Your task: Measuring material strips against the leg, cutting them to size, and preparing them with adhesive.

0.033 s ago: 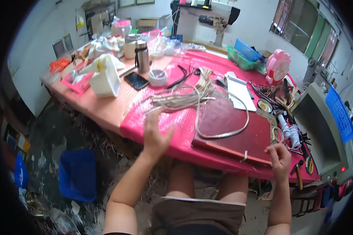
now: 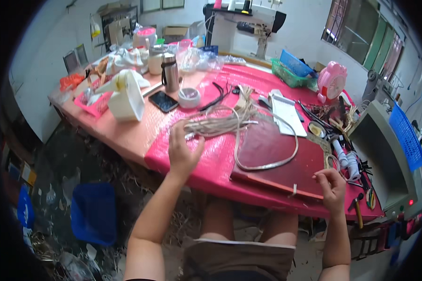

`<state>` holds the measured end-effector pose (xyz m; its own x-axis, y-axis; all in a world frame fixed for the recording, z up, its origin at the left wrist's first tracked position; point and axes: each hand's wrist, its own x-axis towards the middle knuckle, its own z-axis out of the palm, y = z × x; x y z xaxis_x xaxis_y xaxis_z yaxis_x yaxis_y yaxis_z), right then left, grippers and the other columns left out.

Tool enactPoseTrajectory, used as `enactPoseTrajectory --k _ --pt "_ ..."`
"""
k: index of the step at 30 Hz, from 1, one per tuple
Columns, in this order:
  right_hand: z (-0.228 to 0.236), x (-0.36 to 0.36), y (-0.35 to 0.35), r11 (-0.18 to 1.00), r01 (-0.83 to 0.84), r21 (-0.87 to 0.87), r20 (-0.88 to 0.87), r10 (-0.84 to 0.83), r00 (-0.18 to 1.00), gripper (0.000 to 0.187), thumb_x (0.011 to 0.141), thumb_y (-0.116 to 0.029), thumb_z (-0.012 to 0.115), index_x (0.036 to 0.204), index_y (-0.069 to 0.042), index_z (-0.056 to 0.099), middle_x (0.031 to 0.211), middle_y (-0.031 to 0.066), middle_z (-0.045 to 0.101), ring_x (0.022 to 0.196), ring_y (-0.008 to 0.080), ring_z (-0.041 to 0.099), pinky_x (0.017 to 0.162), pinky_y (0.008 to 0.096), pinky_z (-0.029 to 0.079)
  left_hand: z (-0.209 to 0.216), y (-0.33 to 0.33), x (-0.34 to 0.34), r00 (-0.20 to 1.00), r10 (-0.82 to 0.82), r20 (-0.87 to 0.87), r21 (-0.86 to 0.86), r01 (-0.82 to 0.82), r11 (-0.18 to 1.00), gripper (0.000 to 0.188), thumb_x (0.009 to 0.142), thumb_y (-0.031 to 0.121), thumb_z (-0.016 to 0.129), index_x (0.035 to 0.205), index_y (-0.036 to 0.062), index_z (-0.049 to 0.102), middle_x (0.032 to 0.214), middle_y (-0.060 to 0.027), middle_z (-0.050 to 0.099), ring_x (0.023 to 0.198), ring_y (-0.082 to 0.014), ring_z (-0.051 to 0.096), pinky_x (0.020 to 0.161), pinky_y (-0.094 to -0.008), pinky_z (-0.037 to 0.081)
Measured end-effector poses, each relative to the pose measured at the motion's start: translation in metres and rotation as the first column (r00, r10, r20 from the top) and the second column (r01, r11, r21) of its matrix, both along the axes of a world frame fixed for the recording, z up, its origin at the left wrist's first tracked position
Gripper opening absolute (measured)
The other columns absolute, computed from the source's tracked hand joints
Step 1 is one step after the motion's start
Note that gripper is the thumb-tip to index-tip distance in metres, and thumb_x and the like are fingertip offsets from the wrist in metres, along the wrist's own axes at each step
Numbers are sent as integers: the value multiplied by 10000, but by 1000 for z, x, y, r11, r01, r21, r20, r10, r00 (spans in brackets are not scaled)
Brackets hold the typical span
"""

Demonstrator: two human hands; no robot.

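My left hand (image 2: 183,151) is over the pink-covered table, thumb apart from the fingers. Its fingertips are at the left end of a bundle of pale, flat strips (image 2: 215,124); whether they touch it I cannot tell. One long strip loops (image 2: 262,167) from the bundle onto a dark red board (image 2: 279,150). By the board's right front corner, my right hand (image 2: 333,188) has its fingers curled and thumb and fingertips together. Anything pinched there is too small to make out. A short pale strip piece (image 2: 294,189) hangs at the board's front edge.
Left of the bundle are a phone (image 2: 163,100), a white roll (image 2: 189,97), a steel flask (image 2: 170,75) and a white jug (image 2: 126,98). A hammer (image 2: 356,210), thread spools (image 2: 346,159) and a pink fan (image 2: 332,80) are at right. A blue bin (image 2: 94,213) stands on the littered floor.
My left hand has moved slightly away from me, toward the end of the strip bundle. My right hand keeps nearly the same place and curl.
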<state>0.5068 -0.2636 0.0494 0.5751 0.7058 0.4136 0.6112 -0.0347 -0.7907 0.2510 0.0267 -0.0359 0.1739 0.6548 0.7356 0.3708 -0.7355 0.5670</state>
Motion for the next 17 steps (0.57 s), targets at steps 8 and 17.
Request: enactPoseTrajectory --k 8,17 --pt "11 -21 24 921 -282 -268 53 306 951 95 795 -53 660 886 -25 666 770 88 646 708 167 628 601 275 492 -9 205 61 734 253 -630 -106 -404 908 1309 548 614 763 1433 -49 60 1449 -290 213 1352 -375 239 1112 -383 216" --pt "-22 -7 -56 956 112 -272 -4 -118 993 89 777 -53 674 854 -9 678 785 99 666 696 155 646 628 259 505 -6 260 88 693 130 -709 -248 -418 874 1330 489 634 776 1442 -3 102 1331 -269 416 1225 -342 445 1042 -403 335"
